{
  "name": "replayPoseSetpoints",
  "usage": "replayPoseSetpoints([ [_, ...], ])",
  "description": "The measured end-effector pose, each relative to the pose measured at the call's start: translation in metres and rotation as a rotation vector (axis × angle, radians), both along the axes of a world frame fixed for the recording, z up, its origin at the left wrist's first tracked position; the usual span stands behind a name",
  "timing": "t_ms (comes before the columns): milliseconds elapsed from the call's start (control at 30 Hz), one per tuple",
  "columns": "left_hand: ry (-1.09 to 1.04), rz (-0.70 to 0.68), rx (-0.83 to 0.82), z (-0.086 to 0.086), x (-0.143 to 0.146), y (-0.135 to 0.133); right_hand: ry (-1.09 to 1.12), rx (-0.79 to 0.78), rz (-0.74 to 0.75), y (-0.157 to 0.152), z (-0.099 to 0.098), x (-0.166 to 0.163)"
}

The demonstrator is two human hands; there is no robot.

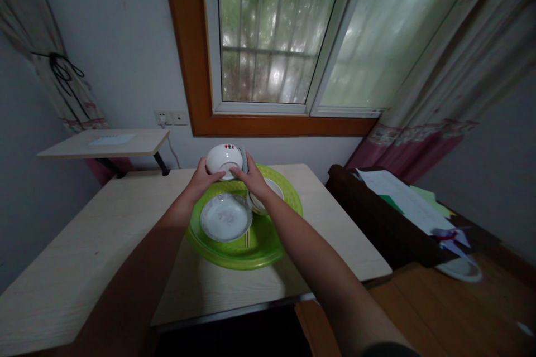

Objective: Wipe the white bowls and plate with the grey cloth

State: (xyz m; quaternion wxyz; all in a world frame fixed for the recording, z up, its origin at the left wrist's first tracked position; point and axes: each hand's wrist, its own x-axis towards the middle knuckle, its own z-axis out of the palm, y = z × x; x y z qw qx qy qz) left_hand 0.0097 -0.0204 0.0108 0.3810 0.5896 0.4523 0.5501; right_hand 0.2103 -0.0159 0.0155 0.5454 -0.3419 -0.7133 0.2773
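Observation:
Both hands hold a white bowl (221,157) with red marks, tilted above the far edge of a green basin (238,261). My left hand (201,179) grips its left side, thumb on the base. My right hand (252,174) is closed on its right side, with a grey-green cloth (243,159) between fingers and bowl. In the basin lies a white plate (226,217) with a grey pattern. To its right is another white bowl (274,188), partly hidden by my right forearm. The ends of chopsticks (247,239) show beside the plate.
The basin stands on a pale wooden table (109,240). A raised shelf (104,143) with a paper on it is at the left. Behind is a window (272,28) with a wall socket (171,117) beside it. Papers (397,201) lie on dark furniture at the right.

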Motion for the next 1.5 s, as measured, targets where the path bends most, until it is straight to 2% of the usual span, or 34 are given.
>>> replayPoseSetpoints([
  [100,-0.058,-0.028,-0.038,-0.002,0.001,0.001,0.059,-0.041,0.001,0.002,-0.003,-0.001],
  [200,-0.05,-0.037,-0.007,-0.003,0.001,0.002,0.034,-0.008,-0.064,0.003,-0.004,0.001],
  [333,0.091,0.002,0.129,-0.008,0.002,0.003,-0.174,0.183,-0.042,0.003,0.001,0.009],
  [433,0.218,0.02,0.156,-0.009,0.004,0.001,-0.308,0.285,0.012,0.002,0.006,0.014],
  [633,0.496,0.126,0.119,0.003,0.008,-0.011,-0.443,0.308,0.011,-0.001,0.008,0.016],
  [733,0.569,0.153,0.102,0.009,0.009,-0.016,-0.488,0.35,0.017,-0.007,0.009,0.013],
  [967,0.603,0.082,0.143,0.008,0.01,-0.018,-0.648,0.444,-0.02,-0.033,0.022,-0.002],
  [1067,0.594,0.061,0.153,0.007,0.011,-0.018,-0.639,0.418,-0.039,-0.035,0.023,-0.008],
  [1167,0.579,0.115,0.139,0.008,0.013,-0.018,-0.494,0.353,-0.058,-0.025,0.017,-0.008],
  [1333,0.622,0.159,0.114,0.009,0.012,-0.018,-0.112,0.097,-0.112,0.003,0.001,0.003],
  [1433,0.604,0.154,0.115,0.008,0.011,-0.017,0.022,-0.075,-0.093,0.011,-0.005,0.008],
  [1500,0.6,0.146,0.104,0.008,0.011,-0.017,0.062,-0.111,-0.092,0.013,-0.006,0.008],
])
